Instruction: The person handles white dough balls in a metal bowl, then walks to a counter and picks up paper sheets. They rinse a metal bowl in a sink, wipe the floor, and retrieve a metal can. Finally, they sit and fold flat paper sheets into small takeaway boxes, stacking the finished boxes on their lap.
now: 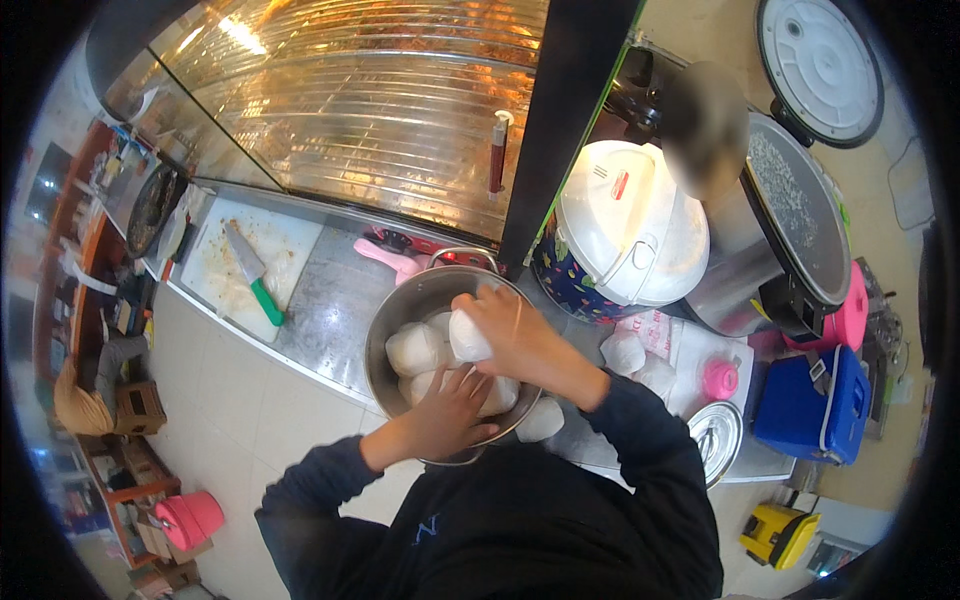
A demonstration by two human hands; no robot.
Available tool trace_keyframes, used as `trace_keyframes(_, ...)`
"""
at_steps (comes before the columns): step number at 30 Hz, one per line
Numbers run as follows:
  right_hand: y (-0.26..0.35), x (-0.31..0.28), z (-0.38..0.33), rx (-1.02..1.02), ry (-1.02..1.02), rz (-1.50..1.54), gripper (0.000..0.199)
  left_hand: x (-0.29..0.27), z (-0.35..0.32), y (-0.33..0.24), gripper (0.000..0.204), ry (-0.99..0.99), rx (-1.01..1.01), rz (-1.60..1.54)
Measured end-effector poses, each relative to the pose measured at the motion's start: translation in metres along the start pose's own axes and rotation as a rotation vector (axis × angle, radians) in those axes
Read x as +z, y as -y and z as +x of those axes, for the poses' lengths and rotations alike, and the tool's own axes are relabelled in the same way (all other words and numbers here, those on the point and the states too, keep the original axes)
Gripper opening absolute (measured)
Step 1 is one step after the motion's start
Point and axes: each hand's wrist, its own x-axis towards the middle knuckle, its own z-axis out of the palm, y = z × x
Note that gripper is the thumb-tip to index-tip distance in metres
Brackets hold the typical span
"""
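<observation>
A deep metal pot point(373, 350) stands on the counter right in front of me, with several rounded white wrapped packets point(414, 350) inside. My right hand point(525, 345) grips one white packet point(466, 338) over the pot, its fingers curled round the top and side. My left hand point(440, 418) reaches over the near rim with its fingers spread on the packets, just below the held one. Another white packet point(541, 420) sits outside the pot, by its right side. The hands hide part of the pot's contents.
A knife with a green handle point(265, 298) lies on a white cutting board point(212, 262) at left. Behind the pot rises a lit glass display case point(370, 100). At right are a white-lidded cooker point(635, 225), an open cooker of rice point(785, 190), more packets point(624, 352) and a blue cooler point(815, 405).
</observation>
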Motion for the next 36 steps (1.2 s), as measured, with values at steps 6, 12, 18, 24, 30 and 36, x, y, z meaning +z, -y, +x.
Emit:
trace_keyframes(6, -0.015, 0.039, -0.001, 0.014, 0.255, -0.034, 0.075, -0.033, -0.039, -0.001, 0.055, -0.061, -0.057, -0.139)
trace_keyframes(12, -0.035, -0.046, -0.103, 0.093, -0.169, 0.349, 0.027, -0.026, -0.027, 0.0, 0.051, -0.163, -0.051, -0.25)
trace_keyframes(18, -0.125, 0.046, -0.173, 0.872, -0.435, -0.049, 0.063, -0.024, 0.003, 0.02, 0.057, -0.266, -0.127, -0.013)
trace_keyframes(24, -0.161, 0.122, -0.165, 0.986, -0.357, -0.297, 0.09, -0.023, 0.052, 0.037, 0.067, -0.081, -0.072, 0.192)
trace_keyframes(30, -0.097, 0.028, -0.155, 0.639, -0.195, 0.466, 0.071, -0.03, 0.046, 0.037, 0.063, -0.141, -0.103, 0.132)
trace_keyframes(36, -0.002, -0.022, -0.076, -0.01, -0.118, 0.513, 0.069, -0.044, -0.011, 0.051, 0.045, -0.434, -0.247, -0.138)
